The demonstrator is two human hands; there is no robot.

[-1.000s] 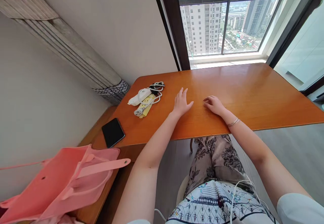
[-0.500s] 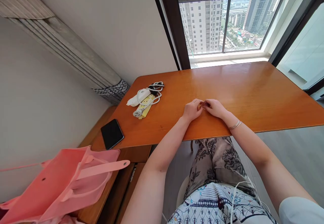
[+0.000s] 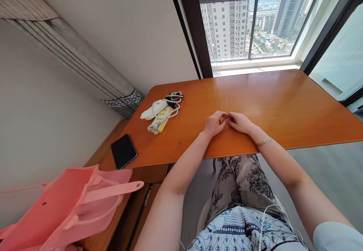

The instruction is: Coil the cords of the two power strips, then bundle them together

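- The wall (image 3: 113, 24) rises behind the left part of the scene, with the curtain (image 3: 82, 58) gathered against it and tied by a black-and-white patterned band (image 3: 124, 101).
- The table (image 3: 283, 103), orange-brown and glossy, spreads in front of the person, its far edge near the window (image 3: 227, 27).
- The bag (image 3: 65, 205), pink with its strap jutting out, sits low on the left, just beside the table's near left corner and well apart from both hands.
- The phone (image 3: 124, 151) lies flat, dark screen up, near that corner, between the bag and the strips.
- The left hand (image 3: 215, 124) and right hand (image 3: 239, 122) meet low over the near middle of the table, fingers curled inward, fingertips together; whether anything small is pinched there cannot be told.
- The white strip (image 3: 159, 106) and yellow strip (image 3: 163, 114) lie side by side, touching, beyond and to the left of the left hand, well apart from it; they are its nearest loose things.
- The cord (image 3: 178, 109), white, loops across both strips and partly covers them.
- The black piece (image 3: 171, 101) sits among the loops at their far end; the plug (image 3: 152, 128) rests at the yellow strip's near end.
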